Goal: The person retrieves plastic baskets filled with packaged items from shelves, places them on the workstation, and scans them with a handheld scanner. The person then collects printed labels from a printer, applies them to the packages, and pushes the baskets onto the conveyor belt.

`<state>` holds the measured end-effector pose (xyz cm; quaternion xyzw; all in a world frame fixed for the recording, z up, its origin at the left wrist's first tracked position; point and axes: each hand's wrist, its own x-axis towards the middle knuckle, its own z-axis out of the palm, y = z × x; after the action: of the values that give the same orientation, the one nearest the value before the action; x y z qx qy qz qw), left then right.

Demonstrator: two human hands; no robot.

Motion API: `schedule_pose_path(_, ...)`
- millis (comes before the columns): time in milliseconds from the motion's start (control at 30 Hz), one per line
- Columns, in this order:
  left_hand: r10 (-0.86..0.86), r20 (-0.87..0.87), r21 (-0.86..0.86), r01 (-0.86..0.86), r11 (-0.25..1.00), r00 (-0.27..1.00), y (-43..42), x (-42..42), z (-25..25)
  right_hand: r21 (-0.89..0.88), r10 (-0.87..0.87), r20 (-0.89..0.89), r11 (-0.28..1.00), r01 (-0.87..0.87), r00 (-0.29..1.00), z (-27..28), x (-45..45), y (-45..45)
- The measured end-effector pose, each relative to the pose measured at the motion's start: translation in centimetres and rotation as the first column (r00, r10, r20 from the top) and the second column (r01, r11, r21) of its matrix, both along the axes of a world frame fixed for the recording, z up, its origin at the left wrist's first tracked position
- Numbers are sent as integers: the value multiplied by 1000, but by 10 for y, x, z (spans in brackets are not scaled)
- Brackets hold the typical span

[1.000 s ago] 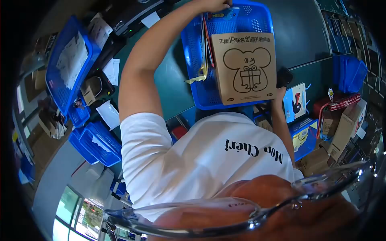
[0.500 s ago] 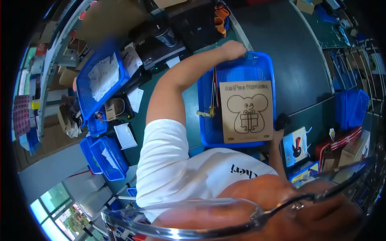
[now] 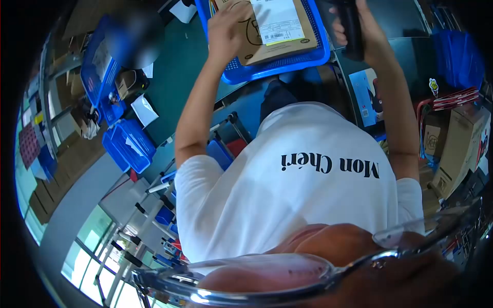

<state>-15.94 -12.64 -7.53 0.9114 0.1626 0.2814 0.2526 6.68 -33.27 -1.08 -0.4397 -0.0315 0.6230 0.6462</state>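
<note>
My left hand (image 3: 228,31) lies on the flat brown cardboard package (image 3: 277,51), its fingers reaching to the left edge of a white shipping label (image 3: 280,23). The label carries printed text, a barcode and a yellow strip at its lower edge. Under the package is a blue plastic basket (image 3: 239,75), cut off by the top of the view. At the upper right my right hand (image 3: 367,23) is wrapped round a black handheld scanner (image 3: 352,33), held upright beside the basket. The scanner's upper end is partly out of view.
Blue baskets (image 3: 128,146) and a white packet (image 3: 145,110) lie on the green table (image 3: 177,87) at the left. On the right are a blue picture box (image 3: 363,97), red wire racks (image 3: 454,100) and a cardboard box (image 3: 452,154).
The view has shifted, so the basket appears higher. My left hand has moved from the basket's far rim onto the package. A white label now shows on it. My right hand has raised the scanner.
</note>
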Motion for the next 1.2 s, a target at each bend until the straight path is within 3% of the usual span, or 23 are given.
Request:
schedule_pose_path(33,11,4,14,-11,1000,1000,-3,-13,-1,46,54,-20,998,-53,998,-1,-3,1)
schedule_pose_path(100,382,32,-282,-358,890,924,-15,-45,-19,32,106,34,994,-107,994,12,-15,8)
schedule_pose_path(133,384,37,-276,-359,891,923,-20,-55,-36,41,113,28,993,-114,993,9,-20,14)
schedule_pose_path(200,616,39,-605,-472,642,787,-25,-68,-65,-7,97,52,995,-97,994,6,-30,24)
schedule_pose_path(233,618,38,-604,-474,640,785,-22,-70,-73,-7,100,51,995,-100,994,6,-33,28)
schedule_pose_path(300,695,-201,-616,-641,458,690,-21,-69,-75,-13,111,91,994,-110,990,9,-38,34)
schedule_pose_path(367,662,-267,-662,-632,403,701,-17,-65,-71,-58,86,142,995,-79,986,11,-44,37)
schedule_pose_path(467,552,-338,-612,-624,486,762,-7,-57,-78,-73,84,137,995,-75,987,9,-50,39)
schedule_pose_path(567,501,-450,-530,-672,516,739,2,-56,-84,-86,56,162,995,-42,985,10,-54,40)
schedule_pose_path(700,443,-471,-533,-646,546,763,8,-54,-89,-38,49,126,998,-44,991,8,-56,40)
schedule_pose_path(900,368,-419,-673,-556,488,830,19,-56,-100,-74,35,129,997,-26,991,7,-51,36)
schedule_pose_path(1000,454,-302,-805,-479,349,838,3,-57,-69,94,54,48,994,-58,997,10,-41,20)
schedule_pose_path(1033,490,-238,-840,-431,330,839,13,-70,-86,107,69,20,992,-70,997,15,-33,4)
schedule_pose_path(1100,390,-262,-881,-384,278,883,21,-87,-78,193,129,-254,978,-81,959,-5,-4,-22)
schedule_pose_path(1167,370,-245,-901,-351,255,896,27,-98,-89,81,96,-220,994,-80,971,-36,19,-53)
schedule_pose_path(1200,380,-272,-898,-375,229,884,21,-97,-80,117,131,-344,988,-96,930,-51,25,-62)
